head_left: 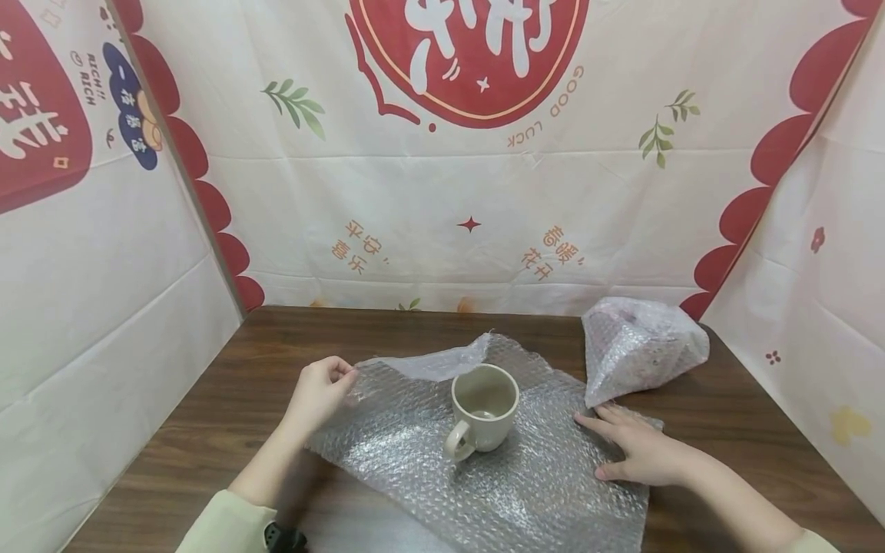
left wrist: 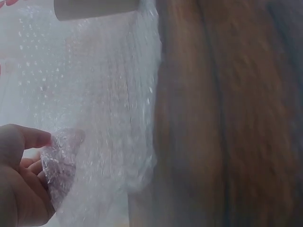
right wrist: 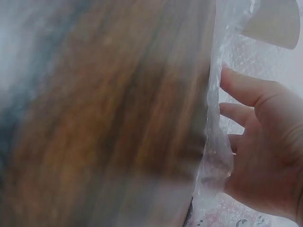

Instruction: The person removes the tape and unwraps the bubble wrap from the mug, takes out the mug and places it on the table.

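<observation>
A cream mug (head_left: 485, 407) stands upright on a spread sheet of bubble wrap (head_left: 408, 430), its handle turned toward the near left. At the sheet's left corner, my left hand (head_left: 320, 395) pinches the edge between thumb and fingers. In the left wrist view, that bunched bubble wrap (left wrist: 60, 165) lies between the fingertips of the left hand (left wrist: 23, 179). My right hand (head_left: 639, 448) rests on the sheet's right side with fingers spread. The right wrist view has the right hand (right wrist: 265, 137) beside the sheet's edge, with part of the mug (right wrist: 277, 21) above it.
A bundle (head_left: 643, 346) wrapped in bubble wrap lies at the back right, just beyond the right hand. The dark wooden table (head_left: 200, 430) ends against a printed cloth backdrop (head_left: 442, 192), with cloth walls at both sides.
</observation>
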The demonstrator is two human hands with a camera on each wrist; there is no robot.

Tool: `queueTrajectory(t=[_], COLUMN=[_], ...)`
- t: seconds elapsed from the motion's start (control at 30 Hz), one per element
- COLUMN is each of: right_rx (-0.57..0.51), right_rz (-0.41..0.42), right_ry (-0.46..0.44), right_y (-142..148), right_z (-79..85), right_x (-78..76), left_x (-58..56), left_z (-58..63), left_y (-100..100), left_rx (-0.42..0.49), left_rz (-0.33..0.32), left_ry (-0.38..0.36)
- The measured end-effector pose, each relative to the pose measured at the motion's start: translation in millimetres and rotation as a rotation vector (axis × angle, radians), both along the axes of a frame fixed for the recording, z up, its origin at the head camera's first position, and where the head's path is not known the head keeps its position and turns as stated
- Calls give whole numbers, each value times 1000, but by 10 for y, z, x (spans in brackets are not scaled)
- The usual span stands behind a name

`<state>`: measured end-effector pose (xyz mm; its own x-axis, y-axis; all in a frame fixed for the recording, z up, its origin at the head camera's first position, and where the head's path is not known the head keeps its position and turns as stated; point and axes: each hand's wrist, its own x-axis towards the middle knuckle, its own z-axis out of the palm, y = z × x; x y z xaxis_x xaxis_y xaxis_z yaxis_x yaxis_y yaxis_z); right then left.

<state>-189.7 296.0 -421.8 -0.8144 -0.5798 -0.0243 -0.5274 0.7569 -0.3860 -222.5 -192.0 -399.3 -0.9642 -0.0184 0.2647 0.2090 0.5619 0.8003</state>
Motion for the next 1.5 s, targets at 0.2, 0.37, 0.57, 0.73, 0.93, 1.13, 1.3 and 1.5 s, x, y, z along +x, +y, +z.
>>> queueTrajectory(t=[0.2, 0.37, 0.57, 0.73, 0.93, 1.13, 1.3, 1.5], right_rx=[3, 10, 61, 94, 111, 119, 102, 86], right_rz=[13, 6, -7, -45, -67, -46, -38, -46], right_ry=[38, 71, 130, 127, 117, 63, 34, -2], right_y=[-11, -27, -45, -39, -40, -32, -14, -12], right_z=[-24, -47, -45, -22, 25, 31, 2, -15], right_x=[-35, -44, -34, 33, 206, 312, 310, 305], left_x=[-28, -11, 25, 44, 82, 112, 125, 135], left_z=[-81, -155, -237, -281, -269, -255, -230, -141], left_y=[-106, -169, -225, -256, -257, -254, -251, -199], left_rx=[-87, -109, -186, -272, -303, -360, -405, -537], left_rz=[42, 59, 40, 29, 14, 3, -2, 53], left_ry=[-63, -162, -282, -334, -403, -421, -402, -312])
